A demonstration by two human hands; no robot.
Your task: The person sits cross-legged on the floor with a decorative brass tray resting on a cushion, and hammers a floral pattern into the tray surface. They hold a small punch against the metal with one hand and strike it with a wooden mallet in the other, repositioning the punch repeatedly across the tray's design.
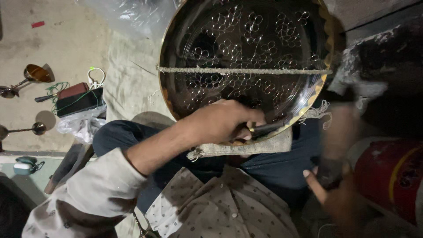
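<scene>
Resting across the lap, a large round engraved brass tray point(246, 57) is worked; left hand point(220, 121) clamped on a dark punch tool point(266, 128), right hand point(335, 185), blurred, gripping a dark handle point(330, 169).

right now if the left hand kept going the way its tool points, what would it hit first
Likely the engraved metal plate: the left hand holds a dark tool whose tip seems to sit at the plate's lower rim, though depth is unclear.

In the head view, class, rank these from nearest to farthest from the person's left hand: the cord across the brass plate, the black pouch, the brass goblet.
From the left hand:
1. Cord, just above, across the brass plate.
2. Black pouch, on the floor at the picture's left.
3. Brass goblet, farther out, upper left.
</scene>
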